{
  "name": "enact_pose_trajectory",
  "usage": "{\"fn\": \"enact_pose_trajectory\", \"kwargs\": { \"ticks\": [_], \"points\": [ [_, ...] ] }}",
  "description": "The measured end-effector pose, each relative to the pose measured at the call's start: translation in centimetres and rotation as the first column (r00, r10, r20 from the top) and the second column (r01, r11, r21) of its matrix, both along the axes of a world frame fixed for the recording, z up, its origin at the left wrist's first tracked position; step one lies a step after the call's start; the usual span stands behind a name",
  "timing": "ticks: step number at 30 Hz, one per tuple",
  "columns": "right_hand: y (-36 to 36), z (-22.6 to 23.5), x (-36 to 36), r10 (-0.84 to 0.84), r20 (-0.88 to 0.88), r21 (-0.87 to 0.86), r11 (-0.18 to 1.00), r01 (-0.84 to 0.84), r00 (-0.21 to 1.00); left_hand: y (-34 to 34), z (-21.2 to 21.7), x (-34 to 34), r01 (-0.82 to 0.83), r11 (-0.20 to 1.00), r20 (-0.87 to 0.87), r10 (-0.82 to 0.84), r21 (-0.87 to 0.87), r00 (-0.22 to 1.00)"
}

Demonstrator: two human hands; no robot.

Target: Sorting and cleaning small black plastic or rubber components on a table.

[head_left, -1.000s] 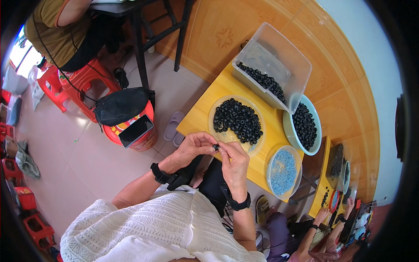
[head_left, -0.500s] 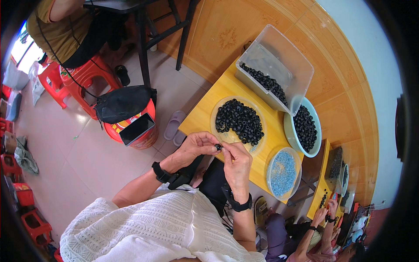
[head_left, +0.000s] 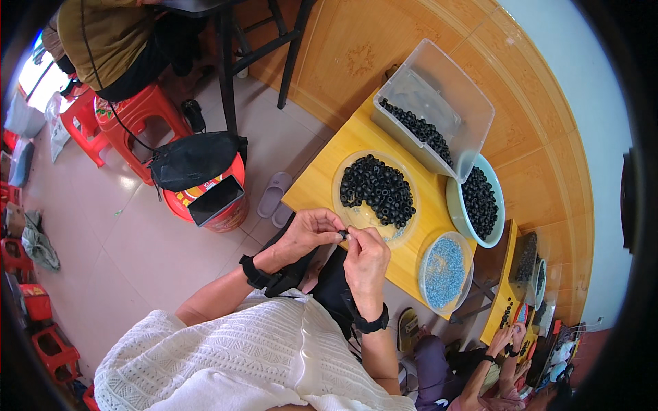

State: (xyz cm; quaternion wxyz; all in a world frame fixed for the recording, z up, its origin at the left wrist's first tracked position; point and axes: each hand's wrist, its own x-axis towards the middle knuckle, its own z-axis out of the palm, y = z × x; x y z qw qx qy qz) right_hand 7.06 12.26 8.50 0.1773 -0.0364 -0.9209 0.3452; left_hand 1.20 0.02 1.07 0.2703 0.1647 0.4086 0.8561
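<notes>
In front of my body, my left hand [head_left: 306,231] pinches a small black piece [head_left: 343,234] between thumb and forefinger. My right hand [head_left: 367,262] is closed, its thumb and forefinger meeting at that same piece. Whatever the right fingertips grip is too small to make out. Just beyond my hands, a round clear dish [head_left: 363,218] holds a heap of black ring-shaped pieces [head_left: 377,186] with open centres. To the right, tiny light-blue bits [head_left: 444,272] lie in another round clear dish [head_left: 468,282]. Both dishes stand on a yellow table [head_left: 312,179].
A clear bin [head_left: 473,103] and a pale-green basin [head_left: 450,205] hold more black pieces. At left, a phone [head_left: 216,201] and black bag [head_left: 195,161] rest on a red bucket [head_left: 229,218]. Another person's hands [head_left: 510,335] work at lower right; someone sits at upper left.
My right hand has shifted slightly left and turned, its fingers curling more around the black piece. The left hand has barely moved. At upper left, the seated person has shifted to the right.
</notes>
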Motion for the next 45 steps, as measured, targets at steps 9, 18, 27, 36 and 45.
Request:
{"fn": "enact_pose_trajectory", "kwargs": {
  "ticks": [9,18,27,36,45],
  "points": [
    [0.5,-1.5,-0.3,-0.086,-0.005,-0.129,0.988,0.085,0.996,0.6,0.3,0.4,-0.105,0.988,-0.088,0.095,-0.111,0.992],
    [1.1,-2.6,-0.7,-0.039,0.061,-0.240,0.969,0.052,0.997,0.8,0.3,0.4,-0.164,0.966,-0.129,0.140,-0.200,0.982],
    [0.1,-3.4,-0.2,-0.002,-0.055,-0.023,1.000,0.000,0.998,1.8,0.0,0.7,-0.285,0.916,-0.070,0.277,-0.282,0.958],
    [2.0,-3.9,-0.4,-0.069,-0.046,-0.111,0.992,0.064,0.997,2.3,0.8,0.3,-0.113,0.954,0.107,0.148,-0.276,0.983],
    [2.8,-3.8,0.1,-0.028,-0.062,0.049,0.998,0.031,0.998,2.8,-0.6,0.7,0.058,0.843,-0.022,-0.083,-0.534,0.996]
  ]
}}
